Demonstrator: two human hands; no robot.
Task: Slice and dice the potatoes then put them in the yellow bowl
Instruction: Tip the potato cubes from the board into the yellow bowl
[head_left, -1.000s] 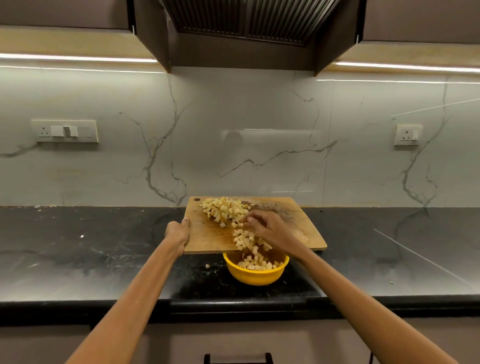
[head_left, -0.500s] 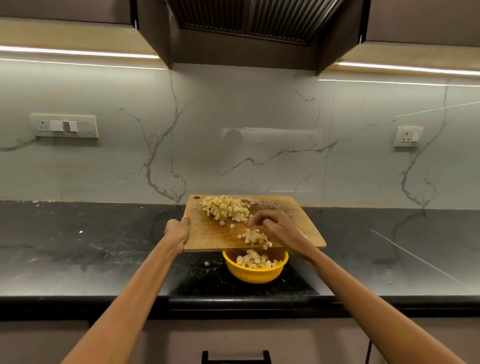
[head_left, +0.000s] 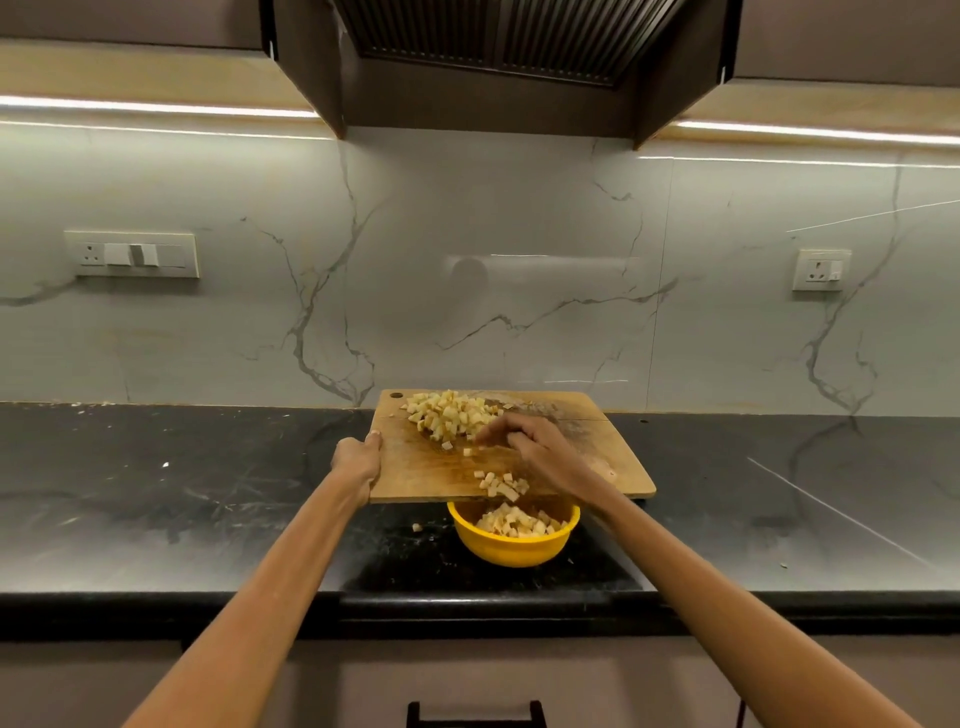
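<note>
Transfer step, dicing looks done. Left hand (head_left: 358, 460) grips the left edge of the cutting board (head_left: 415, 467), fingers wrapped under, thumb on top. It holds the board up off the desk (head_left: 156, 493), near edge hanging over the yellow bowl (head_left: 511, 545) at lower centre of the frame. My read: board works as a chute, so cubes drop straight in rather than being carried by the handful.

Right hand (head_left: 540, 452) is on the board just right of the main pile of potato cubes (head_left: 449, 415), which sits at the board's far left. Fingers (head_left: 493, 434) loosely bent, raking toward the near edge, holding nothing as far as I can tell. A small cluster of cubes (head_left: 501, 486) sits at the near edge, right above the bowl, about to go over.

Bowl already has a layer of cubes in it (head_left: 514, 522), roughly half full (hard to judge depth from this angle). Most of the pile is on the board, so I'd call the transfer under halfway.

One stray cube (head_left: 416, 528) lies on the desk just left of the bowl. Risk is more of the same: board edge is much wider than the bowl, so anything swept off-centre misses.

Next move probably wants small sweeps aimed at the bowl's middle, not a steeper tilt, which could dump the pile at once.

Background: marble wall, switch plate at left, socket at right, hood at top centre.
</note>
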